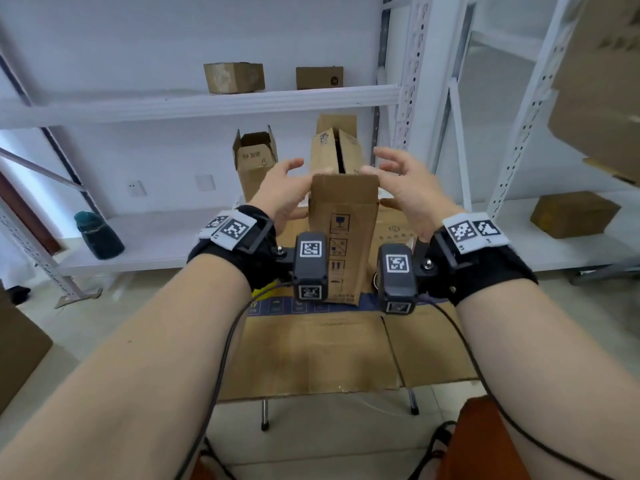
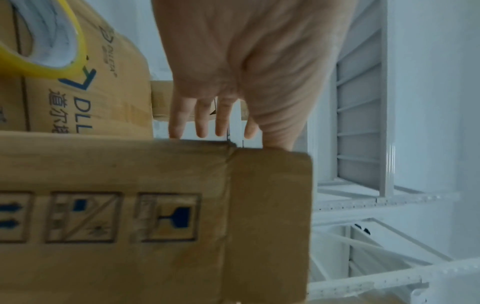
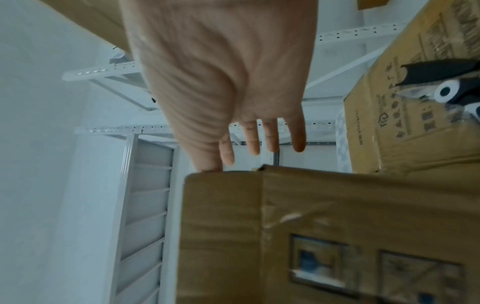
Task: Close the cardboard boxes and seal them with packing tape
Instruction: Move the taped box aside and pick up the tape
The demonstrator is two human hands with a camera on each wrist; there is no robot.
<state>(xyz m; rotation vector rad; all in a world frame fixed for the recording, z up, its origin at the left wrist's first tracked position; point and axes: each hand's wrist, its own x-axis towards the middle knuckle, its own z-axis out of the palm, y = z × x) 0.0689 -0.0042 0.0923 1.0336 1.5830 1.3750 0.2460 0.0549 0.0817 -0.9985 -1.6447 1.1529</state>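
The left hand [image 1: 282, 192] and the right hand [image 1: 408, 188] are raised on either side of the top of a tall narrow cardboard box [image 1: 341, 237], fingers spread wide and only loosely bent, closed around nothing. In the left wrist view the left thumb meets the edge of the box's raised flap [image 2: 270, 216], while the fingers [image 2: 200, 121] reach past the box rim into open air. In the right wrist view the right thumb likewise lies at the flap's corner, and the other fingers [image 3: 270, 135] stand clear of the cardboard. The box stands upright at the middle of the bench [image 1: 311, 351], which is covered with flattened cardboard; its near face carries blue handling symbols, and its top is unsealed, with that near flap standing upright.

From the box, a roll of yellow packing tape [image 2: 44, 43] sits at about 9 o'clock on printed cardboard, seen only in the left wrist view. At 3 o'clock, in the right wrist view, a black tool with a white roller [image 3: 446, 86] lies on another printed carton; what it is I cannot tell.

At 12 o'clock stand two more open boxes, a shorter one [image 1: 255, 161] and a taller one [image 1: 335, 147], before white metal shelving [image 1: 194, 102]. Two closed small boxes [image 1: 234, 77] rest on the upper shelf, and a dark teal bottle [image 1: 98, 235] stands on the lower shelf at 9 o'clock.
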